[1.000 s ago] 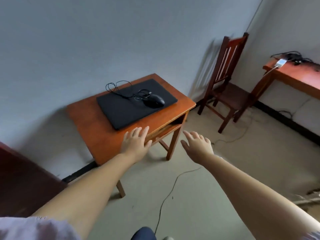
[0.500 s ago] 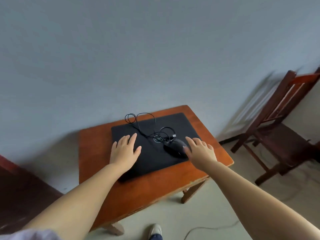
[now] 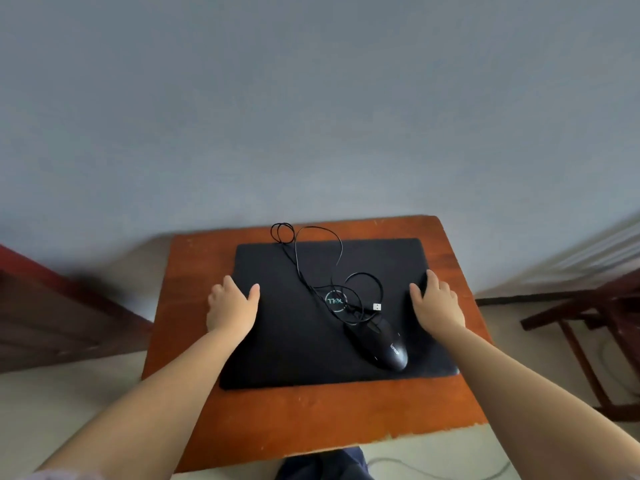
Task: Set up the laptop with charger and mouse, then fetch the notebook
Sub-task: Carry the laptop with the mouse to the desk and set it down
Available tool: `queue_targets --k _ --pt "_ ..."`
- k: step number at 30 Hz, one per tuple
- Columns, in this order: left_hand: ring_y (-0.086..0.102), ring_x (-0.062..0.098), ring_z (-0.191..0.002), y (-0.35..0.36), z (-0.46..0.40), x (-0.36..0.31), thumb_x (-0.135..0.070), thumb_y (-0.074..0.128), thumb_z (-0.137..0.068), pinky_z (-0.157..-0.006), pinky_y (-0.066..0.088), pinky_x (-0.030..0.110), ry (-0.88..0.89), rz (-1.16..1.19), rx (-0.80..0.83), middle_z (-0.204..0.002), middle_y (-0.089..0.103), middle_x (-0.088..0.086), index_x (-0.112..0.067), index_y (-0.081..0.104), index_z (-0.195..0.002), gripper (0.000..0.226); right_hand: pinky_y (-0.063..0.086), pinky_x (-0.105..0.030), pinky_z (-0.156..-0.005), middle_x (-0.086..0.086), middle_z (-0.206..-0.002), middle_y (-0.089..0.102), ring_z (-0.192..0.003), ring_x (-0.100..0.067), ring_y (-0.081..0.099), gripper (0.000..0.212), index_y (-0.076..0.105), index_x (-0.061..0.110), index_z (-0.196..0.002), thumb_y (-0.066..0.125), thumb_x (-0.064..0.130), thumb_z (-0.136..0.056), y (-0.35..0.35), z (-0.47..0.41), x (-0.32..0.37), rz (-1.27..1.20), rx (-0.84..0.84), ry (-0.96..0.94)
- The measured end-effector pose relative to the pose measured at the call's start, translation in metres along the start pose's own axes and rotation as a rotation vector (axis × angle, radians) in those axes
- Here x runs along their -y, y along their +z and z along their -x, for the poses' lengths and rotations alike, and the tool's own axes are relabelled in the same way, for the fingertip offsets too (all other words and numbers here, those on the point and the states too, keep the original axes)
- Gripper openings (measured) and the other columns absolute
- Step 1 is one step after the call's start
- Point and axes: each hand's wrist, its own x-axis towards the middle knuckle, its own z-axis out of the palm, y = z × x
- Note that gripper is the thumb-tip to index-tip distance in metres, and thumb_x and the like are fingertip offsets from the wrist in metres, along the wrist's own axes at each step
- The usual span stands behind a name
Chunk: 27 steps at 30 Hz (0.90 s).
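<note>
Head view. Barely begun, by the look of it: laptop [image 3: 329, 313] closed, lid down, lying flat across the middle of the table [image 3: 311, 417], its far edge close to the table's back edge. Mouse [image 3: 382, 344] sitting on the lid near the laptop's front right corner, not yet set on the wood; cable [image 3: 304, 258] trailing in loose loops up over the lid toward the table's back edge, USB plug [image 3: 377, 306] lying free on the lid, unplugged. No charger, no notebook in sight.

Left hand [image 3: 232, 306] at the laptop's left edge, thumb spread over the lid, fingers relaxed, nothing grasped. Right hand [image 3: 436, 306] at the right edge, likewise released, fingers straight; actual contact with the lid hard to tell. Probably about to lift or open the laptop.

Left to do: mouse off the lid, lid up, plug in, charger found and connected, notebook fetched.

Small orange-brown wooden table against a plain grey-blue wall [image 3: 311, 116]. Dark reddish furniture [image 3: 52, 317] at left, dark wooden chair [image 3: 595, 323] at right, pale floor [image 3: 69, 403] below.
</note>
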Motion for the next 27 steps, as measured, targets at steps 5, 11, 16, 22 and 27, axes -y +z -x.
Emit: queue_targets --k 5,11,16,22,27 --pt "0.04 0.037 -0.126 0.011 -0.002 -0.009 -0.046 0.04 -0.095 -0.094 0.042 0.049 -0.178 0.052 -0.036 -0.136 0.042 0.021 0.001 0.038 -0.134 0.061 0.037 -0.046 -0.099 -0.022 -0.135 0.041 -0.125 -0.039 0.038 0.054 0.035 0.004 -0.136 0.035 0.04 -0.097 0.004 -0.025 0.003 -0.105 -0.002 0.114" --pt "0.054 0.041 -0.112 0.012 -0.021 -0.006 -0.065 0.04 -0.086 -0.088 0.049 0.049 -0.291 0.017 0.005 -0.126 0.052 0.023 0.004 0.044 -0.125 0.079 0.042 -0.045 -0.095 -0.023 -0.13 0.048 -0.116 -0.041 0.049 0.062 0.041 -0.002 -0.128 0.032 0.049 -0.095 0.002 -0.044 -0.002 -0.156 0.063 0.2" --pt "0.058 0.037 -0.086 0.011 -0.03 -0.002 -0.066 0.039 -0.087 -0.071 0.047 0.04 -0.272 0.072 0.05 -0.098 0.061 0.02 0.0 0.051 -0.079 0.067 0.042 -0.04 -0.09 -0.023 -0.128 0.052 -0.114 -0.039 0.052 0.068 0.047 -0.006 -0.123 0.027 0.053 -0.096 0.005 -0.043 -0.002 -0.179 0.063 0.2" --pt "0.049 0.029 -0.077 0.0 -0.023 -0.002 -0.064 0.039 -0.088 -0.075 0.044 0.039 -0.227 0.144 0.055 -0.09 0.052 0.012 -0.004 0.046 -0.076 0.062 0.041 -0.039 -0.082 -0.024 -0.121 0.057 -0.11 -0.039 0.054 0.067 0.048 -0.007 -0.12 0.027 0.052 -0.096 -0.004 -0.03 -0.005 -0.219 0.002 0.183" --pt "0.059 0.035 -0.093 -0.007 -0.015 -0.008 -0.069 0.034 -0.087 -0.078 0.048 0.039 -0.084 0.069 0.065 -0.106 0.062 0.015 0.0 0.057 -0.104 0.075 0.042 -0.041 -0.084 -0.026 -0.119 0.058 -0.109 -0.04 0.054 0.067 0.05 -0.007 -0.117 0.024 0.051 -0.097 -0.019 -0.01 -0.015 -0.216 -0.084 0.202"
